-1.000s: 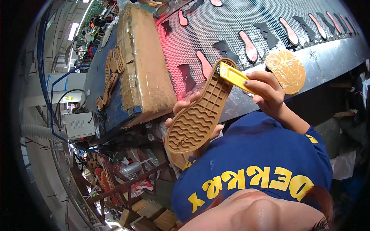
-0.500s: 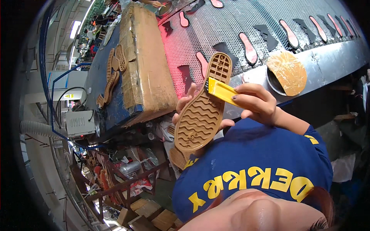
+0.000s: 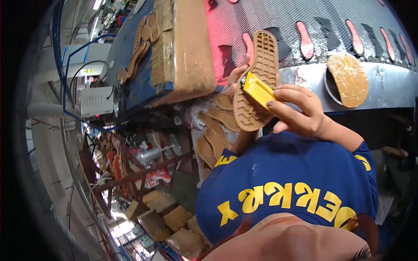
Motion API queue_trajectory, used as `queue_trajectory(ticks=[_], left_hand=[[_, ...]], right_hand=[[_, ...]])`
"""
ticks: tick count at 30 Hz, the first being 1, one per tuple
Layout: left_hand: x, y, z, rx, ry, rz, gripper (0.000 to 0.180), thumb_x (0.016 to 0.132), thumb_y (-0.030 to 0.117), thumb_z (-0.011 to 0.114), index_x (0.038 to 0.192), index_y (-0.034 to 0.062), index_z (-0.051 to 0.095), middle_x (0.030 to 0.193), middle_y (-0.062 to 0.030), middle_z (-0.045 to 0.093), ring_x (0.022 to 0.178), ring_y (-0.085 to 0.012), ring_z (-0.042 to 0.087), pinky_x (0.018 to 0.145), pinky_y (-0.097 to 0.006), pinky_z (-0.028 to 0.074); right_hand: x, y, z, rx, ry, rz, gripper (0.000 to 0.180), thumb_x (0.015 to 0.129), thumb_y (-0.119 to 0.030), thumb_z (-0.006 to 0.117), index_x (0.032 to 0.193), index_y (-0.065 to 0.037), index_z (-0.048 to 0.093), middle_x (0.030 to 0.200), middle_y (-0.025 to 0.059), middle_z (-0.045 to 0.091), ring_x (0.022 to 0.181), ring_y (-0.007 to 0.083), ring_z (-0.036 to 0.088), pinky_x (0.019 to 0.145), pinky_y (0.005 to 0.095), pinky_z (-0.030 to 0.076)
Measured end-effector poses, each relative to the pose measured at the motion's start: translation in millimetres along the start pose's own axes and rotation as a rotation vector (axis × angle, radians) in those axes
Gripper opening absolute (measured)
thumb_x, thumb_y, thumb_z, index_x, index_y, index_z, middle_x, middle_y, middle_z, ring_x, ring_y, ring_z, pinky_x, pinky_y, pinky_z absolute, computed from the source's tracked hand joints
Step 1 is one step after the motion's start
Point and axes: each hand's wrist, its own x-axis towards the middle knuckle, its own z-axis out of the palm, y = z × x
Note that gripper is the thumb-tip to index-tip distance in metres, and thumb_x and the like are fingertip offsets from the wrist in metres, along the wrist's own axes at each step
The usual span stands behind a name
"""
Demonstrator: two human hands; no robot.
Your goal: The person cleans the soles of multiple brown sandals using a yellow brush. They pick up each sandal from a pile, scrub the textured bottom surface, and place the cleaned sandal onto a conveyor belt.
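Note:
My left hand grips a tan rubber shoe sole from behind, partly hidden by it. The sole stands tilted with its tread toward me, a grid at the narrow end and wavy ridges at the wide end. My right hand pinches a yellow-handled brush between thumb and fingers. Its dark bristle end meets the sole's left edge, near the wide part. Just beyond my right hand, a round bowl sits on the metal ledge, half covered by a tan disc with whitish streaks.
Ahead, a mesh conveyor carries pink insoles and black cut pieces. Several tan soles lie below my left arm. More soles rest on a blue machine beside a taped brown panel. Cardboard boxes stand at lower left.
The sole has tipped and shifted up and right in the picture. The brush has gone from its narrow middle to the left edge of the wide part. The view has shifted too.

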Motion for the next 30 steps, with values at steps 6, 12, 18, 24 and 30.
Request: queue_trajectory(ticks=[6, 12, 18, 24, 30], left_hand=[[13, 26, 1, -0.421, 0.202, -0.506, 0.050, 0.099, 0.047, 0.035, 0.126, 0.0052, 0.040, 0.138, -0.0242, 0.041, 0.122, -0.0399, 0.050, 0.097, -0.050, 0.050], [10, 16, -11, -0.603, 0.104, -0.633, 0.050, 0.098, 0.046, 0.035, 0.126, 0.0052, 0.043, 0.135, -0.0256, 0.046, 0.118, -0.0397, 0.053, 0.097, -0.052, 0.049], [0, 21, 3, -0.278, 0.163, -0.695, 0.075, 0.075, 0.024, 0.079, 0.129, 0.0015, 0.032, 0.126, -0.0206, 0.050, 0.119, -0.0316, 0.053, 0.099, -0.046, 0.047], [-1, 34, 21, -0.262, 0.041, -0.573, 0.093, 0.064, 0.019, 0.088, 0.130, 0.0026, 0.024, 0.129, -0.0174, 0.046, 0.123, -0.0260, 0.050, 0.104, -0.040, 0.043], [-2, 34, 23, -0.340, 0.102, -0.587, 0.091, 0.066, 0.015, 0.087, 0.132, 0.0060, 0.025, 0.126, -0.0158, 0.042, 0.121, -0.0314, 0.051, 0.100, -0.048, 0.048]], right_hand=[[2, 0, 7, 0.075, -0.032, -0.032, 0.045, 0.078, -0.038, 0.072, 0.100, 0.001, 0.065, 0.095, 0.0156, 0.060, 0.085, 0.0313, 0.066, 0.075, 0.0386, 0.058], [3, 0, 9, 0.146, -0.095, -0.111, 0.044, 0.078, -0.037, 0.073, 0.100, 0.000, 0.064, 0.098, 0.0153, 0.059, 0.089, 0.0315, 0.065, 0.077, 0.0386, 0.058], [5, 6, 8, 0.178, -0.165, -0.144, 0.044, 0.078, -0.037, 0.072, 0.101, 0.000, 0.064, 0.101, 0.0144, 0.057, 0.090, 0.0312, 0.064, 0.077, 0.0382, 0.057], [3, 12, 3, 0.206, -0.146, -0.115, 0.043, 0.082, -0.040, 0.068, 0.101, -0.001, 0.064, 0.101, 0.0151, 0.057, 0.083, 0.0279, 0.065, 0.068, 0.0354, 0.056], [-4, 5, 7, 0.221, -0.096, -0.058, 0.043, 0.084, -0.042, 0.066, 0.102, -0.003, 0.064, 0.100, 0.0153, 0.060, 0.076, 0.0253, 0.066, 0.062, 0.0323, 0.056]])
